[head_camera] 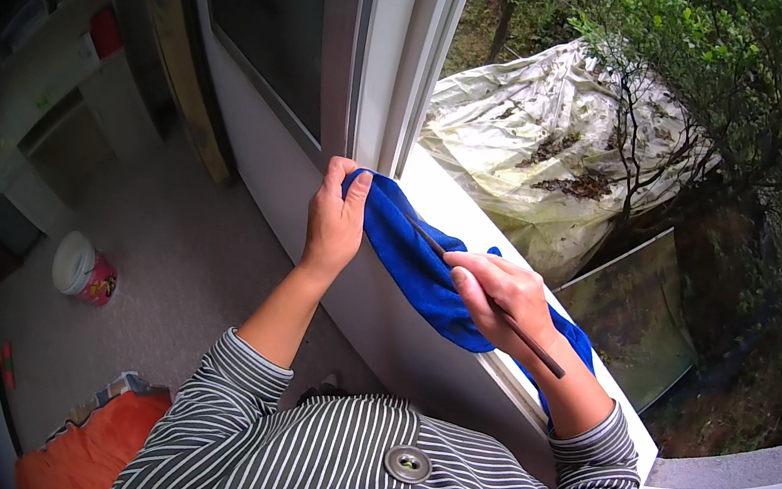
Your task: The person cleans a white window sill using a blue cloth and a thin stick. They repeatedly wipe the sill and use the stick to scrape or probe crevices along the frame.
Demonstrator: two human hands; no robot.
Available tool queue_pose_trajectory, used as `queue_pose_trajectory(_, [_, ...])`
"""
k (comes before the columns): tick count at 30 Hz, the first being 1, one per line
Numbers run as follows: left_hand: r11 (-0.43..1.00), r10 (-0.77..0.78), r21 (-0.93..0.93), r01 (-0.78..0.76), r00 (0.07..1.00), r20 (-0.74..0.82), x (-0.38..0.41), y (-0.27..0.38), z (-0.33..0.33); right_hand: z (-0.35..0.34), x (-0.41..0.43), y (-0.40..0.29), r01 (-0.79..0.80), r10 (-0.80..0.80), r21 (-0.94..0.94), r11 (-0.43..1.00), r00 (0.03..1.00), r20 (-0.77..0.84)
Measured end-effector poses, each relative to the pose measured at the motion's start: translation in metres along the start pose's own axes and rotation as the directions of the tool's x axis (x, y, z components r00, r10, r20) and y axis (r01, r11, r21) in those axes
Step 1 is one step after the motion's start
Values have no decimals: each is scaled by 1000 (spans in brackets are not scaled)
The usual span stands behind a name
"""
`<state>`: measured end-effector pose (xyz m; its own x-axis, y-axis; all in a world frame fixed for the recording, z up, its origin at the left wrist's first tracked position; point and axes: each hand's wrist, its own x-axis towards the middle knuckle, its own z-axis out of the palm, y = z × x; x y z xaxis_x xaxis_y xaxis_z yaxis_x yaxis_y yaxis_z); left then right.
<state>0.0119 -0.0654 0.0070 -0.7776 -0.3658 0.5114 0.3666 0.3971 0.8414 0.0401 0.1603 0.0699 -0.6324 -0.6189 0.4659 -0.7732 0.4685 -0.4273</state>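
A blue cloth (pixel 403 261) lies draped along the white window sill (pixel 437 191) and hangs over its inner side. My left hand (pixel 339 210) pinches the cloth's far end between thumb and fingers, close to the window frame (pixel 389 54). In my right hand (pixel 505 296) is a thin dark stick (pixel 528 341), held like a pencil. Its far tip presses against or into the cloth; the fold hides exactly where it ends. More of the cloth trails beneath my right wrist along the sill.
Beyond the open window, a whitish tarpaulin (pixel 524 113) with dead leaves lies near trees (pixel 747 93). A sliding screen panel (pixel 275 7) stands left. On the grey floor (pixel 168 264) are a white and pink bucket (pixel 84 267) and, nearer me, an orange fabric item (pixel 96 439).
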Motion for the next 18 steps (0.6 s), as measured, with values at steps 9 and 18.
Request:
queue_pose_trajectory(9, [875,382,209,-436,889,253,-50,2,17,43,1,37,265,-252,-154,952,962,102])
queue_pose_trajectory(18, [864,375,270,-425,901,218,-68,4,27,51,11,55,488,-464,-276,828,873,153])
